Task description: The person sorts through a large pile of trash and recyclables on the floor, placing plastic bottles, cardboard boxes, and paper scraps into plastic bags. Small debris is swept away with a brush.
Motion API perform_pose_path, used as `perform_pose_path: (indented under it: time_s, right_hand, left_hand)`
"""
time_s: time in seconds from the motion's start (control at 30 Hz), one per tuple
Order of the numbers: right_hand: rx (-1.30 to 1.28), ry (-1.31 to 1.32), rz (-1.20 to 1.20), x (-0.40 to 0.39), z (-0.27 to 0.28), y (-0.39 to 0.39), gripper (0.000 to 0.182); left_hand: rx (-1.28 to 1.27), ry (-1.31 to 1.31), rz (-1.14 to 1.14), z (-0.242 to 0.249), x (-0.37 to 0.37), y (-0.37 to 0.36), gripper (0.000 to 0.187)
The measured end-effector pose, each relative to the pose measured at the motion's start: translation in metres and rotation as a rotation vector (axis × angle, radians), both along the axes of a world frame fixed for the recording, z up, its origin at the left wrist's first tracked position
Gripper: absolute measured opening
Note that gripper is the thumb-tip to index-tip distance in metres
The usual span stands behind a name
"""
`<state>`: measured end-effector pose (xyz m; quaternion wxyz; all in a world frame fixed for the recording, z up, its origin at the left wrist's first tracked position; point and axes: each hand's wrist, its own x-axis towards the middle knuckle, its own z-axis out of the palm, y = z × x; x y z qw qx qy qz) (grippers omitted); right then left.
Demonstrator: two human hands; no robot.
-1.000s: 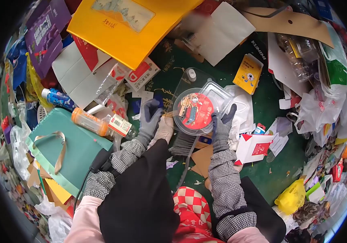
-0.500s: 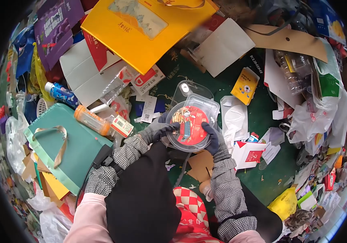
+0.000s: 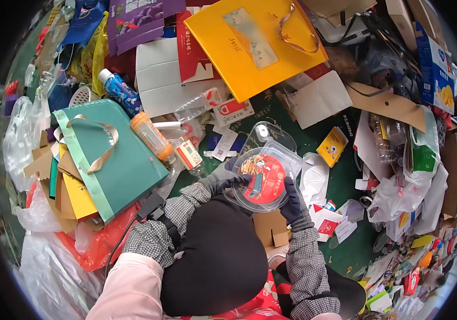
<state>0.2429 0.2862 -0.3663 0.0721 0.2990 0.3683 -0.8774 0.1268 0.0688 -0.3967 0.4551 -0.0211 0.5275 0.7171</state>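
A round clear plastic container [image 3: 263, 178] with a red printed label is held between both gloved hands. My left hand [image 3: 227, 180] grips its left side, with fingers over the rim. On the right side, my right hand [image 3: 292, 201] has its fingers wrapped against the edge. Just behind the round container are a clear rectangular plastic tub [image 3: 286, 154] and another clear lid-like piece [image 3: 271, 133]; whether they are held with it I cannot tell. A white moulded tray [image 3: 314, 176] lies to the right of my right hand.
A green paper bag [image 3: 116, 154] and an orange-capped bottle [image 3: 151, 136] lie left. A large yellow bag [image 3: 255, 45] is at the top. Plastic bags [image 3: 404, 197] and cartons pile up right. A brown carton [image 3: 271, 229] sits below the container.
The whole view has shifted, so the surroundings and hands appear further right, with the left-side items more fully seen. Both hands still hold the round container.
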Motion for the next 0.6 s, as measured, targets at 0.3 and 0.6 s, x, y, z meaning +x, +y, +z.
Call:
perform_pose_path:
  time_s: [0.3, 0.6]
  right_hand:
    - [1.571, -0.09, 0.149, -0.177, -0.037, 0.071, 0.07]
    - [1.49, -0.429, 0.415, -0.259, -0.087, 0.099, 0.088]
  left_hand:
    - [-0.089, -0.144, 0.325, -0.024, 0.002, -0.01, 0.041]
    - [-0.267, -0.012, 0.243, -0.035, -0.003, -0.023, 0.044]
